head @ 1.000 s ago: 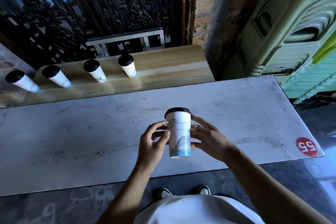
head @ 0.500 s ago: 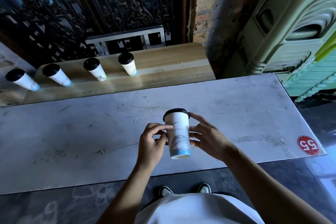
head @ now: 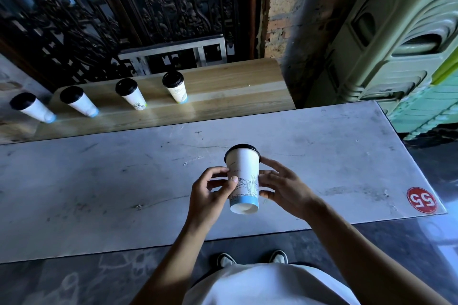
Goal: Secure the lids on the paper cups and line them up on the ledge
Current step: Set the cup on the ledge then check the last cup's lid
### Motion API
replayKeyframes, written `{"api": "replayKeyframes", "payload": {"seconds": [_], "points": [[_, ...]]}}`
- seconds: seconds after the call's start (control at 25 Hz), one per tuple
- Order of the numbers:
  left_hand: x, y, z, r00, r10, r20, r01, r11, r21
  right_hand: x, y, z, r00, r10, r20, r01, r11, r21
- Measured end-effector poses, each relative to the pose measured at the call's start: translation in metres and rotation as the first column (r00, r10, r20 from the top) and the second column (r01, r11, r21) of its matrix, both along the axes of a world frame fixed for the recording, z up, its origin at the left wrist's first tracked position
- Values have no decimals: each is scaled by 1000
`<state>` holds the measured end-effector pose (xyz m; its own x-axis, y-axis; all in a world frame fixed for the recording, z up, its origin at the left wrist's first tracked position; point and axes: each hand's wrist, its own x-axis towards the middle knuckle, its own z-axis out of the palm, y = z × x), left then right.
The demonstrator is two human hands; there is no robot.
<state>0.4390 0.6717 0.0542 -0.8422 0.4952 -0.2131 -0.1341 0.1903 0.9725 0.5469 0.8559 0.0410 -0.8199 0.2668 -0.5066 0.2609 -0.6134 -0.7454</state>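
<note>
A white paper cup (head: 244,176) with a blue base band, a bridge drawing and a black lid (head: 242,148) is held above the grey table, tilted so that its bottom faces me. My left hand (head: 210,193) pinches its left side between thumb and fingers. My right hand (head: 285,188) grips its right side, fingertips reaching up near the lid's rim. On the wooden ledge (head: 223,91) behind the table stand several lidded cups in a row, among them one at the right end (head: 175,86), one beside it (head: 130,93) and another further left (head: 78,101).
The grey table (head: 99,181) carries a red round sticker reading 55 (head: 421,199) at its right end. A dark ornate metal grille (head: 124,7) rises behind the ledge. Green plastic furniture (head: 396,44) stands at the right. My shoes (head: 252,259) show below the table's near edge.
The cup has tipped further, its bottom swinging toward me and its top away. Both hands shifted slightly on its sides. The cups on the ledge stayed put.
</note>
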Motion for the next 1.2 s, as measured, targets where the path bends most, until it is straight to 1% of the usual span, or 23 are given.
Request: {"api": "replayKeyframes", "payload": {"seconds": [0.2,0.28,0.36,0.48,0.6,0.72,0.84,0.96,1.2], "points": [[2,0,-1,1000,-29,12,29,1000,4,1,1,7,997,47,-53,-51,995,-84],[3,0,-1,1000,-29,-1,29,999,-15,1,0,7,997,56,-46,-59,996,-66],[4,-1,-2,999,-33,-41,32,999,-41,0,-1,6,998,64,-7,-64,997,-30],[3,0,-3,994,-34,-100,30,999,-36,1,-2,3,997,67,26,-67,998,3],[2,1,-2,986,-48,-158,42,998,-40,2,-1,0,997,69,24,-69,998,1],[1,1,-3,982,-59,-181,51,998,-48,2,0,-2,998,52,31,-52,999,-8],[2,2,-3,984,-56,-171,48,997,-52,3,1,-2,999,38,37,-39,999,20],[4,3,-1,987,-46,-151,39,998,-50,4,2,0,998,62,19,-63,996,64],[4,3,-1,991,-25,-132,22,999,-24,4,1,0,1000,25,10,-26,998,59]]}}
